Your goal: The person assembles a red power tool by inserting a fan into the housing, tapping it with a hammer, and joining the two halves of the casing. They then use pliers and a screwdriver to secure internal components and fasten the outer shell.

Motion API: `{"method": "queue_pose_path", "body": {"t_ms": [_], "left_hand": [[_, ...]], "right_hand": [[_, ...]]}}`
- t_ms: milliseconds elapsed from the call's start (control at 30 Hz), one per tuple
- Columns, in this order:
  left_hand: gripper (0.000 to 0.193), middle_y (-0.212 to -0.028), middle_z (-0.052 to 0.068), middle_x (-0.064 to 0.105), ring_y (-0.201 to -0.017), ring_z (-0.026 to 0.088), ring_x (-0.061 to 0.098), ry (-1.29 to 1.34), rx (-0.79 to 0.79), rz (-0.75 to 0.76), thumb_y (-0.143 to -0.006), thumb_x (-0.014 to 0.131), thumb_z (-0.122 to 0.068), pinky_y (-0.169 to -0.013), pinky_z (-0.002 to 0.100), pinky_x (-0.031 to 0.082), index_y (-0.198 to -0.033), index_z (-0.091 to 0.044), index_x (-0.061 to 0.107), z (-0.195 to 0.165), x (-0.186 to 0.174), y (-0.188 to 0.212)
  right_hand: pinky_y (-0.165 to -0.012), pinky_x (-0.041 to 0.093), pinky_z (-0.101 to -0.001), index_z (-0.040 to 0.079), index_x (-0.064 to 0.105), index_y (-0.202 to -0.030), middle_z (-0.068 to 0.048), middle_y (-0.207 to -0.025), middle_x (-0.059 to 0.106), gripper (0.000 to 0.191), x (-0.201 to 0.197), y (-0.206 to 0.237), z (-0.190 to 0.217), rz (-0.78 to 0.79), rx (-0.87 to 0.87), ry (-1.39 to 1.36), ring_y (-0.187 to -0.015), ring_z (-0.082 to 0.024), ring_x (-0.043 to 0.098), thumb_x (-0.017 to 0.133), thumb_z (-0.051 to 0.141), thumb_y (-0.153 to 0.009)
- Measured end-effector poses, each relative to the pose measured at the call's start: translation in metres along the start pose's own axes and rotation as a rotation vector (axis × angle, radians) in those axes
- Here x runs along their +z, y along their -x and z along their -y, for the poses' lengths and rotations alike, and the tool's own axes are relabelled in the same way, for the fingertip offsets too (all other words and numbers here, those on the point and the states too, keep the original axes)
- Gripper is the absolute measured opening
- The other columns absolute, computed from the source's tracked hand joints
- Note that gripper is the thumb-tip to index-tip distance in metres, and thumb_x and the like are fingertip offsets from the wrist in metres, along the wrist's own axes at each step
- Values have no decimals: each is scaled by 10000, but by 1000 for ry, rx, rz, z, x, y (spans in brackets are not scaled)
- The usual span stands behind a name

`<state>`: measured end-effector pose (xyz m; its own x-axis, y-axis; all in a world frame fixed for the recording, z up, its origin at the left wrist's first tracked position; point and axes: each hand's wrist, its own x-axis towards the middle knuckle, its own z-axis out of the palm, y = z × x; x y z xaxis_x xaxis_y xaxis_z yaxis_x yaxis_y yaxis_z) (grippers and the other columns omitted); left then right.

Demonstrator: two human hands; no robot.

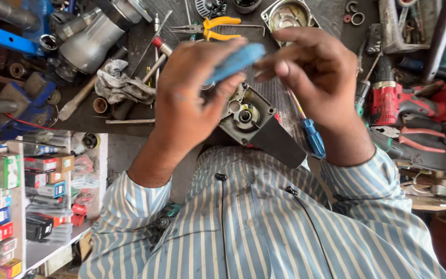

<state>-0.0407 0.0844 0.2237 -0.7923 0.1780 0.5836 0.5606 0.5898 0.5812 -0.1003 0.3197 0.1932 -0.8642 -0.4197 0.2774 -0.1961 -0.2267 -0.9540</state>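
Striped blue-and-white shirt (254, 227) filling the lower frame, nearest the lens, thin black cable running down its front. Above it, both hands raised together over the bench (125, 124). Left hand (189, 101): fingers (218, 54) closing on a small blue piece (236, 62), which is lying across the fingertips, its right end meeting the right hand (318, 77). Right hand's fingers (277, 54) curling together toward that same blue end; whether they are actually pinching it cannot be told, the thumb (292, 75) crossing in front. Just beneath the hands, a grey power-tool gear housing (249, 116) is sitting with its round bore facing up, dark body trailing toward the shirt. A blue-handled screwdriver (313, 137) is lying just beside it, under the right wrist. Further out: yellow-handled pliers (215, 28) beyond the fingertips, a crumpled grey rag (120, 85) to the left, a red cordless drill (409, 101) to the right. Shelves of coloured boxes (1, 206) are showing at lower left.
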Motion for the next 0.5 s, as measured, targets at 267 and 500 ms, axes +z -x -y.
{"method": "queue_pose_path", "body": {"t_ms": [267,500], "left_hand": [[390,-1327,104,656,-1159,148,711,520,-382,-183,-1139,627,-66,-959,291,669,-1511,-14,519,48,27,38],[387,-1351,95,635,-1241,173,701,536,-425,-132,-1118,638,-31,-993,312,677,-1493,-24,540,59,35,34]], "right_hand": [[-984,543,-341,4,740,-1172,-107,-1192,746,169,-14,-7,-91,262,97,377,-1142,-216,672,681,66,-1027],[-997,515,-358,5,756,-1170,-122,-1209,726,215,-13,-6,-100,292,116,357,-1146,-234,652,655,60,-988]]}}
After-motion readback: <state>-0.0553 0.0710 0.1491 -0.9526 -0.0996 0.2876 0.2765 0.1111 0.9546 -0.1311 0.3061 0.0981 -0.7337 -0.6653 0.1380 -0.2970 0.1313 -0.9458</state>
